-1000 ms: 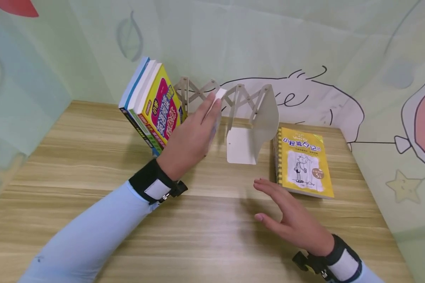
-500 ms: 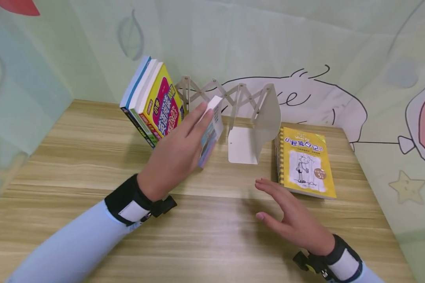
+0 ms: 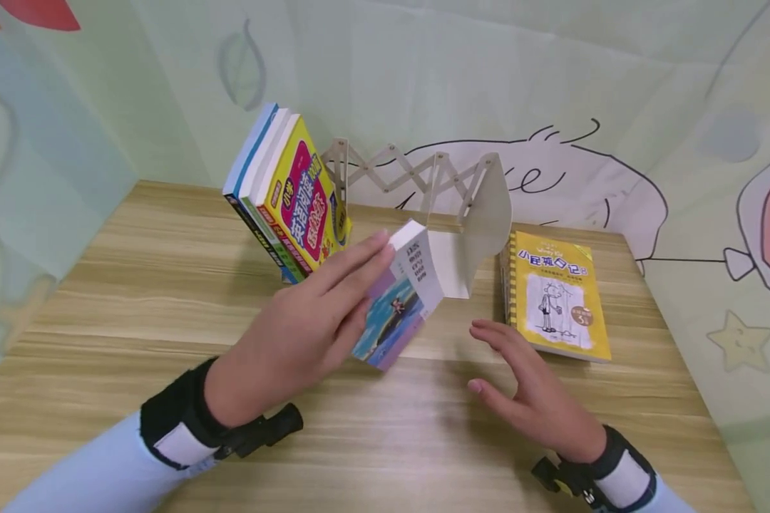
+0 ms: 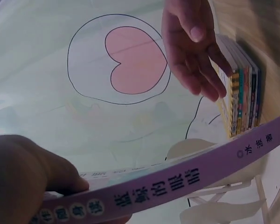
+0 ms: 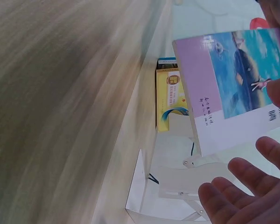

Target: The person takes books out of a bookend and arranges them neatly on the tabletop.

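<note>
My left hand (image 3: 295, 331) grips a paperback book (image 3: 398, 303) with a purple spine and a sea picture on its cover. The book is tilted and stands out in front of the metal bookend rack. In the left wrist view, my thumb presses near one end of the purple spine (image 4: 158, 186). The cover (image 5: 242, 74) faces the right wrist camera. My right hand (image 3: 532, 395) hovers over the table with fingers spread and nothing in it. It is nearest to a yellow comic book (image 3: 552, 296), which lies on top of a stack.
Several books (image 3: 295, 199) lean in the left end of the expandable rack (image 3: 417, 167). Its right end plate (image 3: 488, 214) stands close to the yellow stack. A wooden table (image 3: 385, 442) lies beneath, with printed cloth walls (image 3: 385, 64) behind and at the sides.
My left hand has drawn the paperback out of the rack, toward me and down, turning its cover into sight. The right hand has hardly moved.
</note>
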Action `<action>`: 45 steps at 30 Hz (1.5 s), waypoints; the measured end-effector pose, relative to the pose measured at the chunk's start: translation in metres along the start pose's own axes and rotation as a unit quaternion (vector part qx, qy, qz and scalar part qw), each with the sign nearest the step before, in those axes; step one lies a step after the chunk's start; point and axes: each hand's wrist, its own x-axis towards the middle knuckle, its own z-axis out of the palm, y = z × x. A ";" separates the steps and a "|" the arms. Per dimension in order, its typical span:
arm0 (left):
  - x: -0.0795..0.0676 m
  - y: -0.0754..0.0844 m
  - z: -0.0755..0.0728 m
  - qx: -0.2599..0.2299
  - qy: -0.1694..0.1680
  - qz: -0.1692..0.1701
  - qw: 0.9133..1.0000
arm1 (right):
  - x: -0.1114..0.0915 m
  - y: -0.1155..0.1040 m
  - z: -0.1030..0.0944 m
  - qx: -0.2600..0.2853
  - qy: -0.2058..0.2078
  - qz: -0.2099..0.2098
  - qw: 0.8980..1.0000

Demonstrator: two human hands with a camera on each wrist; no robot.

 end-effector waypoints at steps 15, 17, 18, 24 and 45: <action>-0.012 0.025 0.002 -0.146 -0.081 0.055 0.984 | 0.005 -0.008 -0.003 0.087 -0.024 0.009 0.996; -0.013 0.025 0.002 -0.153 -0.090 0.061 0.982 | 0.004 -0.009 -0.002 0.102 -0.033 0.004 0.994; -0.014 0.025 0.002 -0.157 -0.094 0.060 0.981 | 0.004 -0.009 -0.001 0.110 -0.032 -0.001 0.993; -0.016 0.025 0.005 -0.177 -0.081 0.036 0.980 | 0.002 -0.006 0.002 0.155 -0.005 -0.064 0.986; -0.019 -0.001 0.008 -0.140 -0.014 -0.076 0.987 | -0.003 0.000 0.003 0.231 0.037 -0.007 0.972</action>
